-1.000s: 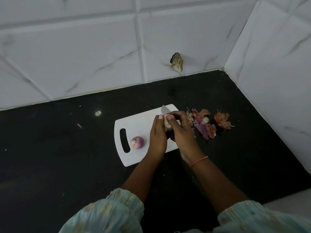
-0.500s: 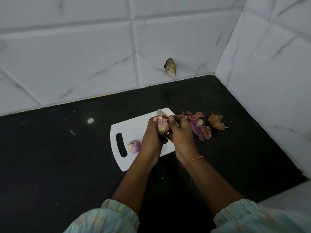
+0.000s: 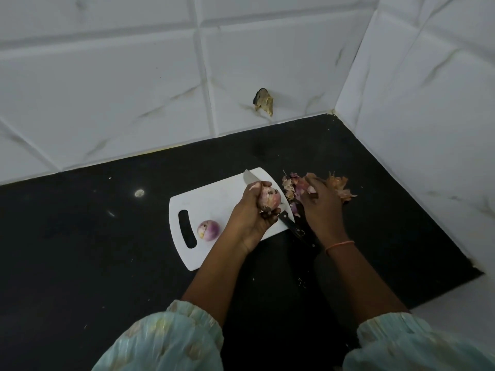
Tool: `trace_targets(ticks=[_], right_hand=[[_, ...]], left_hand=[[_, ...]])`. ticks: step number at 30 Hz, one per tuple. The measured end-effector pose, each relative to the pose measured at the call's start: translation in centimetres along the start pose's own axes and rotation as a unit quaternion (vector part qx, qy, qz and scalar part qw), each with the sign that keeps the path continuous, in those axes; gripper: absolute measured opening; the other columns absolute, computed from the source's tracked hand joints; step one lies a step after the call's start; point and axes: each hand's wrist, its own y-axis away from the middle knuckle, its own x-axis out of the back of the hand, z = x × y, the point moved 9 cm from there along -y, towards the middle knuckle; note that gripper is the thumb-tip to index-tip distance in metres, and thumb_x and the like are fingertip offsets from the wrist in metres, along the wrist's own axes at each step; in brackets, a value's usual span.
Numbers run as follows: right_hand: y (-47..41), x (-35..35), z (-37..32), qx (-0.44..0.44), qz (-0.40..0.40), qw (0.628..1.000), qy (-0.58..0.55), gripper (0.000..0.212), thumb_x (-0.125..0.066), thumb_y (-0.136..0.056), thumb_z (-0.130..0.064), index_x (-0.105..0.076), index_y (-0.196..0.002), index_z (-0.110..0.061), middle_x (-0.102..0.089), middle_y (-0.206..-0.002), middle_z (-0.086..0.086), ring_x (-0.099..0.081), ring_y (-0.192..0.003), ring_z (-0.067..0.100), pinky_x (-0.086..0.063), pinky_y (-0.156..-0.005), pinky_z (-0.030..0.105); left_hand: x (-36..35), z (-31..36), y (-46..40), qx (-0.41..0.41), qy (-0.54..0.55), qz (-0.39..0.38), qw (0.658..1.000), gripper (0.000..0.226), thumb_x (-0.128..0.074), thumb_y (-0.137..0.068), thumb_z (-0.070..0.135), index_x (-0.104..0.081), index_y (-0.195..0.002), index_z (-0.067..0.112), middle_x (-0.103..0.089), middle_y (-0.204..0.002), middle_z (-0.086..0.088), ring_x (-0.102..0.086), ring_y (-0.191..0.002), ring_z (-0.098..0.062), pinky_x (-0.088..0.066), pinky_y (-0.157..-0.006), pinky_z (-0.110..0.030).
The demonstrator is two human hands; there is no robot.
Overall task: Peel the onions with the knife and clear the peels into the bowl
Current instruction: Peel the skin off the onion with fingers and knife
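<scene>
While our pale green sleeves [image 3: 171, 341] frame the near edge, we list outward from them.

Item: black countertop [image 3: 80, 250], bearing a white cutting board [image 3: 214, 194] with a slot handle at its left end.

Item: knife [image 3: 290, 227] — lying on the board's right edge, dark handle toward us and overhanging onto the counter, blade running away and leftward under the left hand, tip showing beyond it. Neither hand holds it, as far as we can see.

Item: left hand [image 3: 251, 212], fingers curled round a partly peeled onion [image 3: 269, 200], raised just above the board.

Item: second onion [image 3: 209, 229], purple, resting on the board near the slot, left of that hand.

Item: right hand [image 3: 320, 203], an orange band at its wrist, on the heap of peels [image 3: 338, 187] just right of the board; whether it pinches any or only touches, we cannot tell.

Item: white tiled wall [image 3: 134, 76] with a chipped patch [image 3: 263, 101].

No bowl is in view — so the peels, nearest our right hand, have no visible destination. We judge the knife handle, lying between the hands, would be reached soonest by the right.
</scene>
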Motion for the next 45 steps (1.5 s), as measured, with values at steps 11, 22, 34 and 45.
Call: trace_targets(ticks=[11,22,34,45], right_hand=[[0.8,1.5,0.3,0.010,-0.002,0.983,-0.186,0.038,-0.072,-0.086,-0.008,-0.065,-0.120,-0.022,-0.067,-0.117,-0.008,-0.063,-0.110,0.003,-0.052,-0.093,0.022],[1.0,4.8,0.5,0.032,0.051,0.970,-0.236,0.046,-0.080,-0.072,0.004,-0.065,-0.100,-0.029,-0.068,-0.103,-0.012,-0.067,-0.098,0.002,-0.056,-0.081,0.022],[2.9,0.6,-5.6,0.185,-0.039,0.982,0.014,0.045,-0.066,-0.085,-0.045,-0.062,-0.122,-0.021,-0.051,-0.120,0.000,-0.051,-0.115,0.014,-0.045,-0.095,0.028],[4.6,-0.8,-6.1,0.151,0.038,0.988,-0.016,0.034,-0.038,-0.099,-0.049,-0.054,-0.106,-0.020,-0.063,-0.095,-0.004,-0.059,-0.087,0.012,-0.049,-0.077,0.040]], left_hand=[[-7.0,-1.8,-2.3,0.126,-0.069,-0.044,0.989,0.016,-0.062,-0.097,0.032,-0.070,-0.091,0.020,-0.072,-0.083,-0.003,-0.067,-0.084,-0.022,-0.057,-0.083,-0.042],[-9.6,-0.9,-2.7,-0.097,-0.588,-0.117,0.794,0.047,-0.046,-0.102,0.017,-0.040,-0.149,0.017,-0.057,-0.131,-0.009,-0.061,-0.114,-0.032,-0.049,-0.101,-0.049],[-4.6,-1.3,0.9,-0.002,-0.082,-0.092,0.992,0.045,-0.037,-0.104,0.047,-0.066,-0.116,0.015,-0.074,-0.110,-0.010,-0.071,-0.103,-0.021,-0.055,-0.094,-0.038],[-4.6,-1.0,2.2,-0.032,-0.042,-0.038,0.998,0.043,-0.044,-0.101,0.048,-0.071,-0.102,0.014,-0.075,-0.095,-0.006,-0.071,-0.096,-0.018,-0.055,-0.074,-0.024]])
